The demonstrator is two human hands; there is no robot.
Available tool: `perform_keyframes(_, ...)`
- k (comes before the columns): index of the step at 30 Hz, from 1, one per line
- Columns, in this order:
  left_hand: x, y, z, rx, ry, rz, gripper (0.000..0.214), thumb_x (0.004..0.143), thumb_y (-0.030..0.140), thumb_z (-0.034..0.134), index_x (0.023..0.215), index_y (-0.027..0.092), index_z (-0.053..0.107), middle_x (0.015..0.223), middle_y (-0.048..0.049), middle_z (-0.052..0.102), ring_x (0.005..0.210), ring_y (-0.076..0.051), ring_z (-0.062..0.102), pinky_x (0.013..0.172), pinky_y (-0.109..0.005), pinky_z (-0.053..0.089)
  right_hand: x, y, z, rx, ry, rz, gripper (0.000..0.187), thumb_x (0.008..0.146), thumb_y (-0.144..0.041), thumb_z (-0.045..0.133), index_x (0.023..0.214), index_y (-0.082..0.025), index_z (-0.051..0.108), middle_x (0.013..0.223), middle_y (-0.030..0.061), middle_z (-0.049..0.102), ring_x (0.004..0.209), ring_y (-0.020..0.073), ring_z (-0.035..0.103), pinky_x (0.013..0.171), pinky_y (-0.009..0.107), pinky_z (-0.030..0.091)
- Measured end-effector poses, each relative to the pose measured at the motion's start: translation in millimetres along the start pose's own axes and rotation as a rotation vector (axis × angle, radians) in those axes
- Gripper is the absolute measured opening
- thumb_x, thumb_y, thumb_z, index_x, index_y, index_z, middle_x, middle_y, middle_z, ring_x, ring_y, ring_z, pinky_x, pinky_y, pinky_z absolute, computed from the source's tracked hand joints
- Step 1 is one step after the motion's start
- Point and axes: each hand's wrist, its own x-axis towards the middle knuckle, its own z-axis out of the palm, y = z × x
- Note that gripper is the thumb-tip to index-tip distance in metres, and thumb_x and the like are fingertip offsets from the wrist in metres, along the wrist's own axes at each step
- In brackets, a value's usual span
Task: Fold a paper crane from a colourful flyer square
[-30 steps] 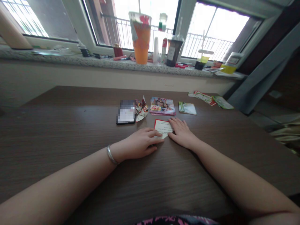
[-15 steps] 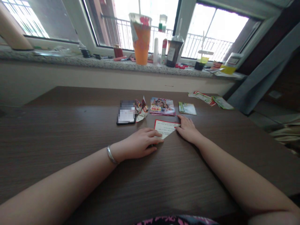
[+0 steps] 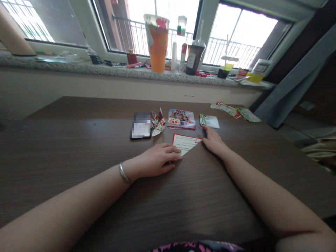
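A sheet of printed paper folded into a triangle (image 3: pixel 183 143), pale with a red edge, lies flat on the brown table (image 3: pixel 168 203). My left hand (image 3: pixel 160 159) rests over its lower left corner, fingers stretched out; that corner is hidden. At the sheet's pointed right corner is my right hand (image 3: pixel 213 140), thumb by the tip and fingers extended on the tabletop. Just beyond that hand sits a small stack of green and white papers (image 3: pixel 209 121). A pile of colourful printed leaflets (image 3: pixel 181 119) lies behind the folded sheet.
Left of the leaflets are a crumpled, folded paper (image 3: pixel 158 123) and a phone (image 3: pixel 141 126). Paper strips (image 3: pixel 228 109) lie at the far right. On the windowsill (image 3: pixel 118 70) stand an orange drink cup (image 3: pixel 157 45), a dark drink cup (image 3: pixel 194 57) and several bottles.
My right hand has slid a little to the right along the folded paper, uncovering more of its right corner. My left hand has stayed in place.
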Motion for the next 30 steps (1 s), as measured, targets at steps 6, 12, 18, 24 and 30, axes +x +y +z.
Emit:
perform_keyframes(6, 0, 2, -2.1, 0.002, 0.012, -0.002, 0.031, 0.088, 0.022, 0.055, 0.119, 0.024, 0.058, 0.125, -0.006, 0.057, 0.116, -0.023, 0.05, 0.101, -0.041, 0.04, 2, 6, -1, 0.024, 0.053, 0.038, 0.058, 0.075, -0.011, 0.046, 0.133, -0.013, 0.044, 0.133, 0.0148, 0.054, 0.122, 0.0289, 0.051, 0.103, 0.044, 0.04)
perform_keyframes(12, 3, 1, -2.5, 0.145, 0.036, -0.091, 0.014, 0.089, 0.021, 0.049, 0.087, 0.017, 0.062, 0.095, -0.0071, 0.062, 0.091, -0.02, 0.056, 0.084, -0.035, 0.046, -1, 3, -1, 0.022, 0.047, -0.111, 0.036, 0.082, -0.013, 0.041, 0.111, -0.013, 0.063, 0.124, 0.0132, 0.061, 0.118, 0.0257, 0.053, 0.105, 0.044, 0.039)
perform_keyframes(18, 3, -3, 0.6, 0.217, 0.051, -0.153, 0.014, 0.089, 0.023, 0.049, 0.09, 0.017, 0.061, 0.095, -0.0074, 0.061, 0.087, -0.02, 0.055, 0.08, -0.034, 0.047, -14, -16, -4, 0.038, -0.071, -0.45, 0.035, 0.09, -0.034, 0.048, 0.118, -0.018, 0.062, 0.13, 0.0122, 0.056, 0.124, 0.0259, 0.048, 0.105, 0.047, 0.038)
perform_keyframes(24, -1, -8, 7.2, 0.161, 0.159, -0.243, 0.037, 0.087, 0.027, 0.053, 0.123, 0.017, 0.052, 0.127, -0.0119, 0.053, 0.115, -0.024, 0.05, 0.101, -0.041, 0.041, -24, -31, -5, 0.04, -0.126, -0.526, 0.042, 0.088, -0.033, 0.054, 0.128, -0.02, 0.055, 0.136, 0.0124, 0.051, 0.127, 0.026, 0.044, 0.107, 0.048, 0.036)
perform_keyframes(30, -1, -13, 10.1, 0.132, 0.141, -0.347, 0.061, 0.084, 0.032, 0.059, 0.138, 0.012, 0.038, 0.14, -0.0133, 0.046, 0.128, -0.026, 0.042, 0.11, -0.04, 0.033, -26, -33, -1, 0.146, -0.113, -0.5, 0.044, 0.084, -0.029, 0.059, 0.126, -0.018, 0.054, 0.132, 0.0133, 0.055, 0.124, 0.0253, 0.047, 0.106, 0.048, 0.037)
